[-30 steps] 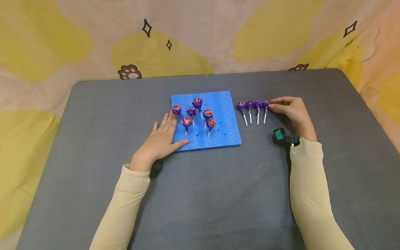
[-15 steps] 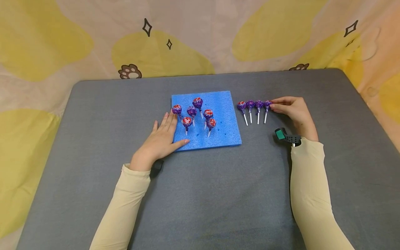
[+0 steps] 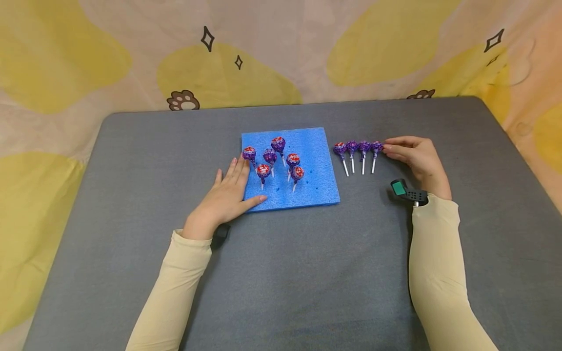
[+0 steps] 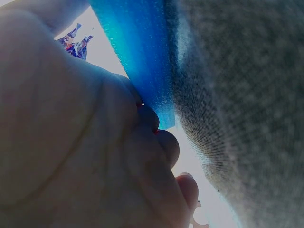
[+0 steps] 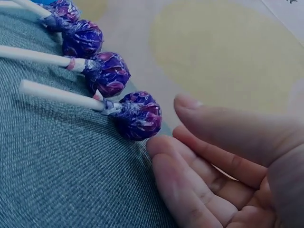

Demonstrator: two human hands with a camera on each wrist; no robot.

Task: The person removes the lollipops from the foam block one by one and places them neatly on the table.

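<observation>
A blue foam board (image 3: 322, 187) lies on the grey table, and several purple-and-red wrapped lollipops (image 3: 278, 144) stand in it by their sticks. My left hand (image 3: 225, 197) rests along the board's left edge, fingers straight and thumb over the front corner; the left wrist view shows its fingertips at the foam's side. Right of the board, several more lollipops lie in a row, sticks toward me. Beside the rightmost lollipop (image 5: 137, 116) is my right hand (image 3: 417, 156), thumb and fingers parted with nothing between them. Its fingertips sit just off the wrapped head.
Small holes (image 3: 311, 171) dot the right part of the board. Behind the grey table (image 3: 307, 273) hangs a patterned cloth (image 3: 272, 29) with yellow patches. A dark wrist device (image 3: 408, 191) juts out beside the right sleeve.
My right hand has let go of the rightmost lollipop and drawn slightly to the right. The left hand and the board have stayed in place.
</observation>
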